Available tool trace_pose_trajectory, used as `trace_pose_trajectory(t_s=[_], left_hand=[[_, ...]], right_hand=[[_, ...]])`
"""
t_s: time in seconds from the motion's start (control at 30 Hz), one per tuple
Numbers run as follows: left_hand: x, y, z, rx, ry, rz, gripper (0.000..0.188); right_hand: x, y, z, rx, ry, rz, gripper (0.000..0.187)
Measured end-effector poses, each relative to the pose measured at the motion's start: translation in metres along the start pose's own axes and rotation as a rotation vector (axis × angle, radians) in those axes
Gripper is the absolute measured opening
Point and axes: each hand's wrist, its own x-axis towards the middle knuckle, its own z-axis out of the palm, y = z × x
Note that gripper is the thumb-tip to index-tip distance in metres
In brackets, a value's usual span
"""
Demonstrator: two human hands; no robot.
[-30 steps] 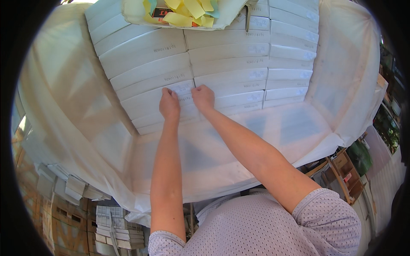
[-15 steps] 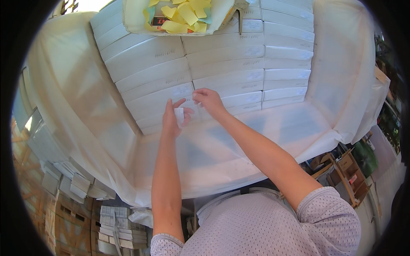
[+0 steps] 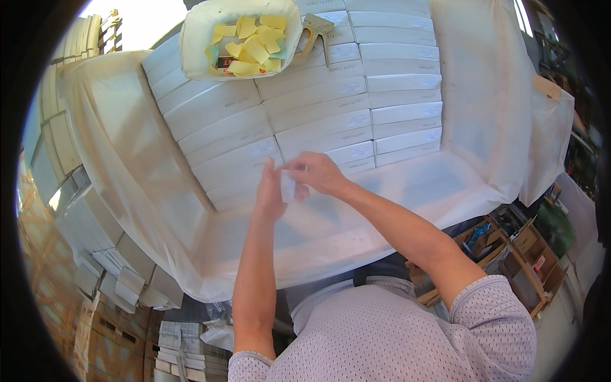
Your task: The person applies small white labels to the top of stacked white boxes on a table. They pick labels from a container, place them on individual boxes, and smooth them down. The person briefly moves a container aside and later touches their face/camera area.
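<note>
My left grip (image 3: 272,196) is clamped on a white slip (image 3: 287,187) before stacked white boxes (image 3: 324,130); whether my right grip (image 3: 321,174), alongside, pinches it, I cannot tell.

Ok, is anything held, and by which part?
A small white slip, in the left hand; blur hides which edge is gripped, and whether the right hand grips it too.

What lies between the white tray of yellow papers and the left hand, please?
In the head view, the fronts of stacked white boxes lie between the white tray and the left hand.
</note>
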Motion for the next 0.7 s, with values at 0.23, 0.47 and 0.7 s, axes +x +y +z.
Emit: trace_pose_trajectory(t_s=[0.23, 0.47, 0.7], left_hand=[[-0.015, -0.004, 0.021, 0.486, 0.142, 0.078, 0.029], [-0.027, -0.001, 0.033, 0.277, 0.151, 0.108, 0.021], [-0.032, 0.002, 0.034, 0.293, 0.175, 0.1, 0.016]], right_hand=[[-0.021, -0.006, -0.025, 0.089, 0.012, 0.105, 0.028], [-0.028, -0.005, -0.036, 0.538, -0.116, 0.191, 0.023], [-0.03, -0.002, -0.027, 0.577, -0.11, 0.189, 0.023]])
